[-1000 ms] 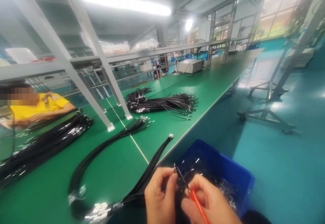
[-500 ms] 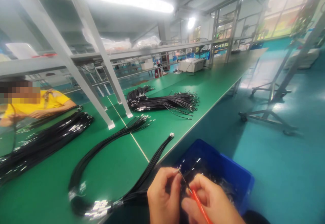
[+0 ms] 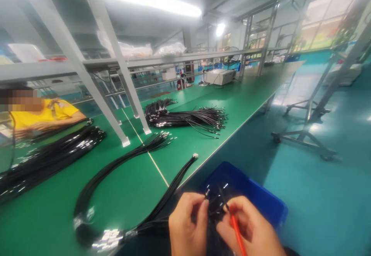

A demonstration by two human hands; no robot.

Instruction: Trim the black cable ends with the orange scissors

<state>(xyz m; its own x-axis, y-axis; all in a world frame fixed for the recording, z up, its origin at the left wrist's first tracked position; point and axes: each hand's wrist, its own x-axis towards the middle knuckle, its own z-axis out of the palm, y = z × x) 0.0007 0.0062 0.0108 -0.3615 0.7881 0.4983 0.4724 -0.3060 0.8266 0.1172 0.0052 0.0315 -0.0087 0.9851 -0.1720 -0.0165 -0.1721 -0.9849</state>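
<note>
My left hand (image 3: pixel 188 223) is closed, with thumb and forefinger pinching a thin black cable (image 3: pixel 206 193); its silvery tip sticks up above the fingers. Just to the right, my right hand (image 3: pixel 251 225) grips a red-handled tool (image 3: pixel 238 232) with a slim dark tip. That tip points up and left, apart from the cable end; the tool's exact kind is unclear. Beside my left hand, a tied bundle of black cables (image 3: pixel 100 176) curves over the table, one end reaching back toward the edge. Under both hands stands a blue bin (image 3: pixel 261 194) with dark contents, partly hidden.
More black cable bundles lie on the green table (image 3: pixel 139 194): a heap (image 3: pixel 188 116) farther back and a long bundle (image 3: pixel 58 151) at left. White shelf posts (image 3: pixel 116 47) rise from the table. A person in a yellow shirt (image 3: pixel 58 113) sits opposite. A wheeled frame (image 3: pixel 307 132) stands right.
My right hand has moved slightly right, drawing the red-handled tool's tip away from the cable end. My left hand stays nearly in place, still pinching the cable.
</note>
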